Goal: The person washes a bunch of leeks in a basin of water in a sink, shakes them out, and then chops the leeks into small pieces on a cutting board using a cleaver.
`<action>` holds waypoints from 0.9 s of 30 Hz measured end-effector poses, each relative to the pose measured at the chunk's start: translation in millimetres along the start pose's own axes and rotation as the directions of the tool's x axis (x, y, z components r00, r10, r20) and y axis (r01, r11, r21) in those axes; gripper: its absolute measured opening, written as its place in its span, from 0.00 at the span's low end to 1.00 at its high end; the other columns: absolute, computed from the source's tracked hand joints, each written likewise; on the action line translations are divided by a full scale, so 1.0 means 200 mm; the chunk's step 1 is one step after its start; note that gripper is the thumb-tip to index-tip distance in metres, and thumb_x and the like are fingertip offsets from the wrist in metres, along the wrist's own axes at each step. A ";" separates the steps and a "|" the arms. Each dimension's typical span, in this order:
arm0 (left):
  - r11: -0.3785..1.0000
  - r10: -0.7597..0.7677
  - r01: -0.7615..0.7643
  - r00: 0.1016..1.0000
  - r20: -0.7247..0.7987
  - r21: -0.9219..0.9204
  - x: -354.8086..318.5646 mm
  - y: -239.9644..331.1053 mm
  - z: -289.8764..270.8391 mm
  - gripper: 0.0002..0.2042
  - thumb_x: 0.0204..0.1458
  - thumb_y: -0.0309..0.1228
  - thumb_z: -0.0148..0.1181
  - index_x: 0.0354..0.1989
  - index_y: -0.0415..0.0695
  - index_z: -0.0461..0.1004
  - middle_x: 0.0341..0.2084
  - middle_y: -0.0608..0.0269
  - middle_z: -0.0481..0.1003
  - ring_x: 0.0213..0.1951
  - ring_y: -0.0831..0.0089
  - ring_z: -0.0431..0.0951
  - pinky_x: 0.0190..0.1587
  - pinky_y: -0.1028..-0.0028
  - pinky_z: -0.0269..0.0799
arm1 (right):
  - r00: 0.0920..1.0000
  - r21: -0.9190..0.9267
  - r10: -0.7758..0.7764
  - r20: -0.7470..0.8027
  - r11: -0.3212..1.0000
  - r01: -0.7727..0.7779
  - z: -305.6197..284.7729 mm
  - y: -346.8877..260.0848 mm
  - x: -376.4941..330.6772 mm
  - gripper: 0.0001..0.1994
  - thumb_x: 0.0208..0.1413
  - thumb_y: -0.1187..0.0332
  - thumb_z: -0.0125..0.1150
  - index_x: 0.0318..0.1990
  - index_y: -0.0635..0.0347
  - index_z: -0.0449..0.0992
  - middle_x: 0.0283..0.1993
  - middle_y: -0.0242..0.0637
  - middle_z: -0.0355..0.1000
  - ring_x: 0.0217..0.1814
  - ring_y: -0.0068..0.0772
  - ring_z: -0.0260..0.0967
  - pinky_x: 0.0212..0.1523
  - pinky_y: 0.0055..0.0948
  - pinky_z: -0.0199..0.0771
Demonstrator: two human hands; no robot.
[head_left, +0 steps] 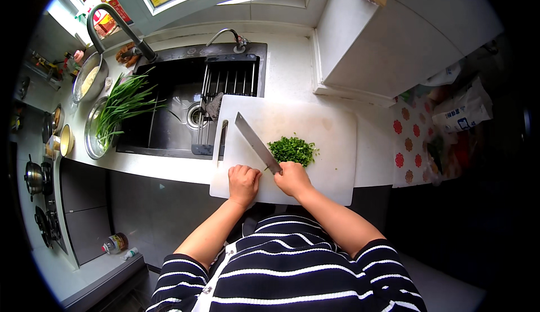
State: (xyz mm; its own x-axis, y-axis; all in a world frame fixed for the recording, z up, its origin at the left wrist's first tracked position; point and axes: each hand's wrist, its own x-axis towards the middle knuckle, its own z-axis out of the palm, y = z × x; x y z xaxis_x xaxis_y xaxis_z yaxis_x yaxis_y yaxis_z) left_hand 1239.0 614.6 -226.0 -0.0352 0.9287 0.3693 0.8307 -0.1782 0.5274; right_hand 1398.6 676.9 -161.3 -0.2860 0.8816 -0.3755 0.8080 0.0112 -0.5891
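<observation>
A white cutting board (332,160) lies across the counter, partly over the sink's right end. On it sits a heap of finely chopped green chives or scallions (292,150). My right hand (293,178) grips a kitchen knife (254,138) by the handle, its broad blade pointing up and left, just left of the heap. Beside it, my left hand (244,183) rests on the near left part of the board, fingers curled in and nothing visible in them. A few green bits lie near its fingertips.
The dark sink (177,101), with a drying rack (230,78) and a tall faucet (121,28), lies left of the board. Long green stalks (124,106) overhang a glass bowl (93,132). Another bowl (90,81) stands behind. Bags (464,106) sit on a flowered cloth (409,135) at right.
</observation>
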 end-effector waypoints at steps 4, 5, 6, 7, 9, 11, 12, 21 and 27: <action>1.000 0.006 -0.006 1.000 -0.024 0.002 0.00 0.01 0.01 0.03 0.42 0.30 0.65 0.24 0.49 0.76 0.23 0.67 0.72 0.32 0.65 0.70 0.40 0.64 0.60 | 0.999 -0.022 0.004 0.050 1.000 -0.003 -0.06 -0.03 -0.02 0.08 0.46 0.67 0.54 0.28 0.62 0.76 0.30 0.52 0.75 0.35 0.56 0.73 0.39 0.48 0.74; 1.000 0.007 -0.007 1.000 -0.019 0.005 0.00 0.01 0.02 0.03 0.42 0.30 0.65 0.24 0.49 0.76 0.23 0.67 0.72 0.32 0.65 0.70 0.40 0.64 0.60 | 0.999 -0.036 -0.017 0.045 0.999 0.019 -0.06 -0.03 -0.02 0.08 0.46 0.67 0.54 0.28 0.62 0.76 0.30 0.52 0.75 0.35 0.56 0.73 0.39 0.48 0.73; 1.000 0.008 -0.008 1.000 -0.014 0.007 0.00 0.01 0.02 0.03 0.42 0.29 0.65 0.24 0.49 0.76 0.23 0.67 0.72 0.32 0.65 0.70 0.40 0.64 0.60 | 0.999 -0.026 -0.030 0.022 0.999 0.030 -0.05 -0.02 -0.03 0.08 0.46 0.67 0.54 0.27 0.63 0.76 0.29 0.52 0.74 0.34 0.56 0.73 0.38 0.47 0.73; 1.000 0.008 -0.008 1.000 -0.009 0.010 0.01 0.01 0.03 0.03 0.42 0.29 0.65 0.24 0.49 0.76 0.23 0.67 0.72 0.32 0.65 0.70 0.40 0.64 0.60 | 0.999 -0.017 -0.042 0.000 0.999 0.042 -0.02 -0.02 -0.03 0.09 0.45 0.67 0.54 0.26 0.63 0.75 0.28 0.52 0.74 0.33 0.56 0.73 0.37 0.47 0.73; 1.000 0.010 -0.010 1.000 -0.018 -0.004 0.02 0.03 0.03 0.03 0.42 0.29 0.64 0.24 0.49 0.75 0.23 0.67 0.71 0.32 0.64 0.70 0.40 0.64 0.60 | 0.999 -0.010 -0.040 -0.025 0.999 0.040 0.01 -0.02 -0.02 0.09 0.45 0.67 0.54 0.26 0.64 0.75 0.27 0.52 0.73 0.32 0.56 0.72 0.36 0.47 0.72; 1.000 0.014 -0.014 1.000 -0.017 -0.004 0.03 0.04 0.03 0.03 0.42 0.29 0.64 0.24 0.49 0.75 0.23 0.67 0.71 0.32 0.64 0.70 0.39 0.64 0.60 | 0.999 -0.019 -0.012 -0.033 1.000 0.011 0.02 -0.02 -0.01 0.09 0.45 0.67 0.54 0.26 0.65 0.75 0.28 0.52 0.74 0.33 0.56 0.72 0.36 0.46 0.73; 1.000 0.017 -0.017 1.000 -0.011 0.003 0.04 0.04 0.04 0.03 0.42 0.29 0.64 0.24 0.48 0.75 0.23 0.67 0.71 0.31 0.64 0.70 0.39 0.64 0.60 | 0.999 -0.007 -0.022 -0.039 1.000 0.022 0.03 -0.01 0.00 0.09 0.45 0.67 0.54 0.27 0.65 0.75 0.28 0.52 0.74 0.33 0.56 0.72 0.36 0.46 0.73; 0.999 0.037 -0.037 0.999 -0.017 -0.006 0.04 0.03 0.06 0.03 0.42 0.29 0.64 0.24 0.48 0.75 0.23 0.66 0.72 0.31 0.64 0.70 0.39 0.64 0.61 | 0.999 0.010 0.019 0.034 1.000 -0.020 -0.07 0.00 -0.02 0.09 0.46 0.66 0.54 0.30 0.62 0.76 0.33 0.52 0.75 0.38 0.56 0.73 0.42 0.47 0.74; 0.999 0.014 -0.014 1.000 -0.022 -0.034 0.06 0.04 0.04 0.04 0.41 0.28 0.64 0.24 0.48 0.75 0.23 0.67 0.72 0.32 0.64 0.71 0.40 0.64 0.60 | 0.999 0.046 0.021 -0.031 0.999 -0.020 -0.07 0.01 -0.03 0.09 0.46 0.66 0.54 0.29 0.61 0.76 0.28 0.51 0.74 0.35 0.55 0.73 0.39 0.47 0.73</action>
State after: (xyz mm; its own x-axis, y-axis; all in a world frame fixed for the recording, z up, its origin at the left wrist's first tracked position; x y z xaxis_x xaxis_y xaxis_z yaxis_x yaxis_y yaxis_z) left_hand 1249.1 626.8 -223.6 -0.0357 0.9189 0.3929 0.8117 -0.2027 0.5478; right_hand 1408.2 677.9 -150.1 -0.2526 0.8960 -0.3652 0.7892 -0.0276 -0.6136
